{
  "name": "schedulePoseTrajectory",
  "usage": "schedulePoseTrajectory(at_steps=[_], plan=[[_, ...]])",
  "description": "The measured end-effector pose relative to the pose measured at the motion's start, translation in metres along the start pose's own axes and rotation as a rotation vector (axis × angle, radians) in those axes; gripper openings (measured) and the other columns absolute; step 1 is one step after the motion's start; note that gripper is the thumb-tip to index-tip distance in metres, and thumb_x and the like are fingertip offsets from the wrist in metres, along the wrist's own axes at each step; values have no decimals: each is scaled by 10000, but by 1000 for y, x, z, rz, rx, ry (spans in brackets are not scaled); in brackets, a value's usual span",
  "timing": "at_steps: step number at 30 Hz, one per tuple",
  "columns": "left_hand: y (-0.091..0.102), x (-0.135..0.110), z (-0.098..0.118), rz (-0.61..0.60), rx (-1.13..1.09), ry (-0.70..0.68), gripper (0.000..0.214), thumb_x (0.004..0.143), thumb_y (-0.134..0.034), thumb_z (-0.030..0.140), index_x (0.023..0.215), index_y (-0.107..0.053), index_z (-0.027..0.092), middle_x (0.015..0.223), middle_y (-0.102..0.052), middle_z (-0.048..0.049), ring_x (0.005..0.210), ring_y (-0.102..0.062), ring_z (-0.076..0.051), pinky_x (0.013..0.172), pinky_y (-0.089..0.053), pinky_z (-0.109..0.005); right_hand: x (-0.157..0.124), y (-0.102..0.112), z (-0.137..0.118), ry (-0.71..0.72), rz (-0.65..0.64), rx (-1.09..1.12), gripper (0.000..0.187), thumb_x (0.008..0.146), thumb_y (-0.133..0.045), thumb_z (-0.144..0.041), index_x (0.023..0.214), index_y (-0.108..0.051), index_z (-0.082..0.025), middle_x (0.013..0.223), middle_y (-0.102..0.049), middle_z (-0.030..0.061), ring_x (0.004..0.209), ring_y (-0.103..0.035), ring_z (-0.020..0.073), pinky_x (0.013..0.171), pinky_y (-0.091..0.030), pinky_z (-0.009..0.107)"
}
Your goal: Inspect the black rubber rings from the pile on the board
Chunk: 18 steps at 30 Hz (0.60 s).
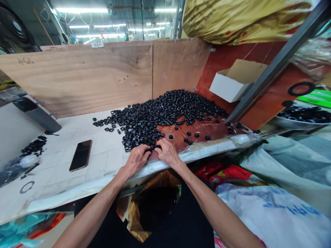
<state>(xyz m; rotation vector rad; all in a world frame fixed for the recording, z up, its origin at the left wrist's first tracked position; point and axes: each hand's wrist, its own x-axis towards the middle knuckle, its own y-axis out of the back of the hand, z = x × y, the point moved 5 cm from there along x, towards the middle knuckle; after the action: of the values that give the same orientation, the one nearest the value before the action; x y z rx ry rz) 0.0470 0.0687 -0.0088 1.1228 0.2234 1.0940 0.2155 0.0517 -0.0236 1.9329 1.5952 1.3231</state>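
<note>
Clock: centred on the two hands, with 12 straight ahead of the person.
Left hand: at the near edge of the table, its fingers bent inward, tips against dark pieces at about 1 o'clock from its knuckles; whether they pinch one or only touch, I cannot tell.
Right hand: just beside the left, fingers curled towards it, tips at small black pieces between the two; whether anything is gripped is hidden.
Black rings: a large heap from 11 round to 1 o'clock, its near end reaching the fingertips; stray ones lie at 2 o'clock on a red-brown sheet.
Phone: at 9 o'clock, flat on the pale tabletop, dark screen up, well apart from the left hand.
Flat grey ring: farther out, between 8 and 9 o'clock.
Wooden board: upright behind the heap, 10 to 1 o'clock.
White box: at 2 o'clock, near a slanting metal post.
Bowl: at 3 o'clock, filled with black parts.
Open sack: at 6 o'clock, below the table edge; its inside is too dark to read.
</note>
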Motion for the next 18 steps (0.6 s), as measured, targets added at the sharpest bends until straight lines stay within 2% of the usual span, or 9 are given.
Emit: schedulePoseTrajectory(at_steps=[4,7,10,14,18], plan=[[9,-10,-6,30,-259,161,180,853,-674,224,1017,-744,205,989,-775,-47,870,-716,-207,832,-568,-336,-4,8,0,3,-28,222,85,794,-675,-173,868,-637,-192,777,-641,8,673,-599,163,673,-468,271],[8,-13,-9,14,-668,336,281,812,-729,310,1058,-734,174,890,-752,-32,754,-705,-178,735,-580,-311,-4,9,0,-55,-64,459,106,802,-678,-223,905,-671,-199,748,-654,-20,606,-586,128,612,-464,245],[5,-15,-7,-36,-998,462,430,740,-816,336,1117,-722,152,898,-731,-26,745,-711,-163,751,-589,-312,-7,2,-2,-186,-122,716,189,798,-706,-304,961,-702,-208,725,-676,-21,597,-612,135,577,-496,246],[7,-18,-6,-47,-1056,480,456,691,-869,290,1106,-741,153,894,-741,-31,735,-694,-152,738,-574,-297,-14,-10,-11,-321,-156,995,288,746,-763,-352,985,-684,-212,741,-725,-1,679,-714,186,683,-597,315],[8,-19,-4,-63,-1038,473,435,707,-865,282,1100,-740,143,816,-735,-28,704,-682,-147,716,-553,-287,-19,-8,-16,-347,-116,1031,299,736,-792,-361,967,-680,-207,761,-739,15,693,-737,202,738,-619,355]])
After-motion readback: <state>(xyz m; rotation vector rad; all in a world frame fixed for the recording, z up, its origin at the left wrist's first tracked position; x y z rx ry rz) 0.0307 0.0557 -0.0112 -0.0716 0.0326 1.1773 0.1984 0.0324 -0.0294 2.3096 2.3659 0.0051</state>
